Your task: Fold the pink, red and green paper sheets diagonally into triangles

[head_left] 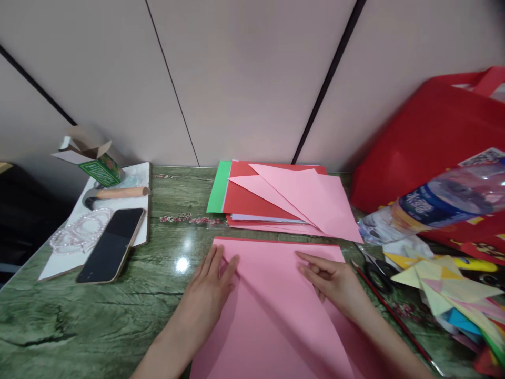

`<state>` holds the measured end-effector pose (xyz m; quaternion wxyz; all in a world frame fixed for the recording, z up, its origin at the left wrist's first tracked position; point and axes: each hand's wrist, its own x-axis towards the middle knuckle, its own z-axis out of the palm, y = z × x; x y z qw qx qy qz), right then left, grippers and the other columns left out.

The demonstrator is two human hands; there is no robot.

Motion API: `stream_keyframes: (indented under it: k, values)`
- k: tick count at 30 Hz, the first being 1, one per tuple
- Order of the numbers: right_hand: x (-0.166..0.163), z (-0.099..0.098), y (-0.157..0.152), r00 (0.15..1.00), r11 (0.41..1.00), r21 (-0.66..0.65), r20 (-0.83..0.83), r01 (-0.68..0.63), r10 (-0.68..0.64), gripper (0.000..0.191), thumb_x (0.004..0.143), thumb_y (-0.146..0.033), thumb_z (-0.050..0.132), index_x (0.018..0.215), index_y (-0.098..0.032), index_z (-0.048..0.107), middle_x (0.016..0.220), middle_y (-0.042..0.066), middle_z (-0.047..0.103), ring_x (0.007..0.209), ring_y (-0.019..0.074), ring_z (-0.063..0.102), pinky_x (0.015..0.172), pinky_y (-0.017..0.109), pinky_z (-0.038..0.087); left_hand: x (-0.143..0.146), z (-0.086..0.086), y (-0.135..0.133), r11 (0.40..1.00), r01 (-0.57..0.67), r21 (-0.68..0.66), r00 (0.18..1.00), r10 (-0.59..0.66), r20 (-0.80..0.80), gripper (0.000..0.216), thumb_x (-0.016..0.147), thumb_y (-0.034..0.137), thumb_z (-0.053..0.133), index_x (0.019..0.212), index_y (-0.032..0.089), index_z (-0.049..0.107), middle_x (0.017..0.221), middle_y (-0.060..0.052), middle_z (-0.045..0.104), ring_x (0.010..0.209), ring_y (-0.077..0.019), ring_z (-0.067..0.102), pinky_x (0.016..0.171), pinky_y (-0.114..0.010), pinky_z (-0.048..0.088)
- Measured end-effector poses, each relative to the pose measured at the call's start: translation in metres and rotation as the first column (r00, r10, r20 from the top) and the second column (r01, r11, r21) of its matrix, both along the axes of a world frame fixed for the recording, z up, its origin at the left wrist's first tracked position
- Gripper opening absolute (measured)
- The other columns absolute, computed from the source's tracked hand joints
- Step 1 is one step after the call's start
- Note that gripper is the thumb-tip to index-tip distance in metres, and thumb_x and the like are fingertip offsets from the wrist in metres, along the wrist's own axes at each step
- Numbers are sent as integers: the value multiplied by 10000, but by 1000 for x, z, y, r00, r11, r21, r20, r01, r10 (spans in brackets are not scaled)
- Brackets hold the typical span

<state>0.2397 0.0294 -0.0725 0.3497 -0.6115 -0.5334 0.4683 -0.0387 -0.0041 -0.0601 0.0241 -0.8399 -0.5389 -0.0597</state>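
A large pink paper sheet (272, 331) lies in front of me, with a strip of red along its far edge. It bends up in a shallow curve, and its right edge rises over more pink paper in shadow. My left hand (211, 281) rests on the far left corner, fingers laid flat and thumb apart. Over the right part, my right hand (335, 281) has its thumb and fingers closed at the lifted sheet's edge; some of its fingertips are hidden.
Behind is a stack of red paper (256, 195) topped by pink pieces (307, 195). At right are scissors (379, 273), a red pencil (389, 308), folded papers (453, 289), a bottle (430, 202) and a red bag (426, 137). At left are a phone (112, 245), sickle (118, 193) and box (100, 168).
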Motion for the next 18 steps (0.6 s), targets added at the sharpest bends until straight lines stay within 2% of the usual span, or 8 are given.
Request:
stream_keyframes:
  k: [12, 18]
  values:
    - [4, -1, 4, 999, 998, -56, -34, -21, 19, 533, 658, -534, 679, 1032, -153, 691, 530, -64, 474, 328, 76, 456, 286, 203, 421, 1, 6, 0, 1000, -6, -29, 998, 8, 63, 434, 887, 182, 460, 1320, 205, 442, 1339, -210, 440, 1254, -373, 432, 884, -505, 500]
    - [3, -4, 2, 998, 999, -30, -62, -23, 22, 439, 691, -523, 671, 964, -179, 657, 509, -84, 445, 314, 68, 442, 264, 174, 383, -1, 6, 0, 999, -11, -36, 996, 14, 84, 391, 904, 225, 445, 1294, 207, 469, 1322, -186, 477, 1265, -353, 425, 904, -498, 494]
